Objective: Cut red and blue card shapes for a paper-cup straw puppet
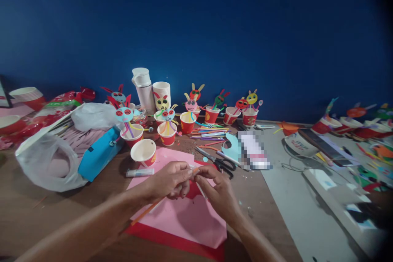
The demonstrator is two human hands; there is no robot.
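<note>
My left hand (175, 180) and my right hand (216, 188) meet above sheets of pink paper (202, 223) and red paper (172, 239). Both are closed, their fingertips pinching at one spot. An orange pipe cleaner (147, 212) slants down left from beneath my left hand, and a bit of orange shows between the fingertips. Its middle is hidden by the fingers. A narrow white piece shows under my right thumb; its kind is unclear. Just beyond stand an empty paper cup (143, 152), a clear tube (140, 172) and black-handled scissors (225, 166).
Red-and-white cups with paper-headed figures (167, 131) line the back, beside a white thermos (144, 88) and stacked cups (161, 92). Coloured pipe cleaners (211, 132) lie mid-table. A plastic bag (50, 163) and blue pouch (101, 153) sit left. A power strip (331, 200) lies right.
</note>
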